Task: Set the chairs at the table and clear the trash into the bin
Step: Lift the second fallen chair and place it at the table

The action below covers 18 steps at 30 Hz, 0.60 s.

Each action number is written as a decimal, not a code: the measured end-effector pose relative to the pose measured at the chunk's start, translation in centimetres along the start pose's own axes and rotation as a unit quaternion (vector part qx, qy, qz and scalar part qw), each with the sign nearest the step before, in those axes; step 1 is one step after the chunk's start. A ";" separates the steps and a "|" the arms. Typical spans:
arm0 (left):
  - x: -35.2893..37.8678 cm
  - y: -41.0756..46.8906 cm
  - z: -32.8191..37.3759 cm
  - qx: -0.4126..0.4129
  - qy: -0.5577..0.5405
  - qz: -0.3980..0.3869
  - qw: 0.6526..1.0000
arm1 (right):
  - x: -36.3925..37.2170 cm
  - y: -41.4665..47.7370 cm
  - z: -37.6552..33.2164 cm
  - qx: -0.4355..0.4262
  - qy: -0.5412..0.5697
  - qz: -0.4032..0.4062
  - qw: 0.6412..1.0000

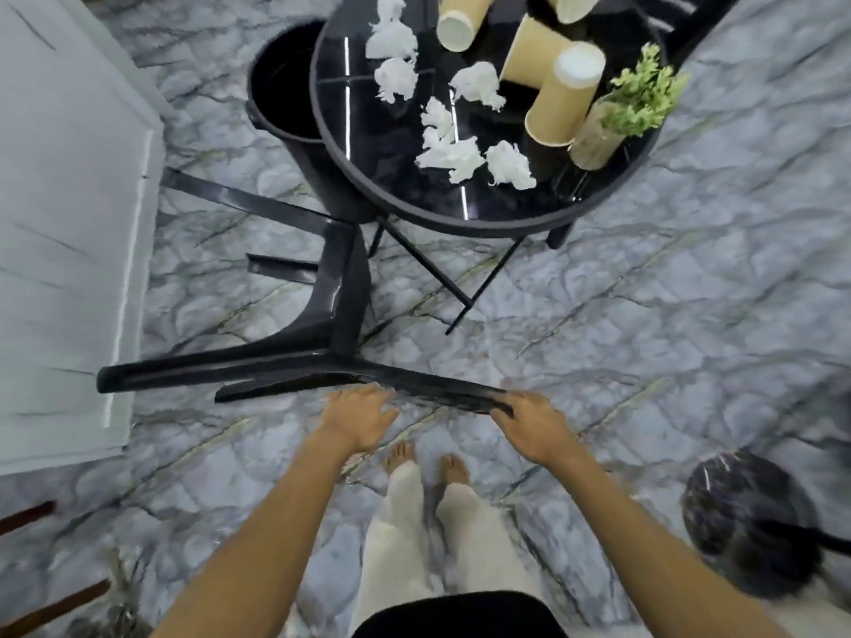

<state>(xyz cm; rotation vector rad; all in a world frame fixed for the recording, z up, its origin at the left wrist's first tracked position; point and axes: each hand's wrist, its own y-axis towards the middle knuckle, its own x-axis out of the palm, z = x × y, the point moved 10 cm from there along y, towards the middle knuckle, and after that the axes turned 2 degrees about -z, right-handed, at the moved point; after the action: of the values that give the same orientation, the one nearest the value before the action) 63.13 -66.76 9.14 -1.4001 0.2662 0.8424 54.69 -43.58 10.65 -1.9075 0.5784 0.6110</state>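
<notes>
black glossy chair lies tipped, left hand spread on its edge, right hand gripping it; crumpled white tissues and tan paper cups litter round glass table.

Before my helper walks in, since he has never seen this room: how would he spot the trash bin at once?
Find the round black glass table strewn with crumpled tissues and tan paper cups. On the floor against its left edge, partly under the rim, stands the bin. It is the only tall, open-topped black cylinder; the chair beside it lies tipped over.
</notes>
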 end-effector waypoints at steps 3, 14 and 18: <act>0.6 4.1 0.8 0.031 0.009 -0.017 0.999 | 1.8 1.8 2.3 0.034 0.031 0.001 0.999; 7.4 18.7 1.8 0.065 0.024 -0.042 0.997 | 10.8 14.1 11.2 0.061 0.121 0.018 0.991; 10.8 22.4 2.1 0.069 0.013 -0.064 0.995 | 13.6 17.1 13.6 0.057 0.164 0.023 0.984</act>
<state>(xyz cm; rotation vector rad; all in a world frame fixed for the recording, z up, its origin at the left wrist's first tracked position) 55.29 -62.19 -14.10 -1.2845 0.2474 0.6893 52.00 -39.24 -14.52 -1.9018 0.8520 0.2848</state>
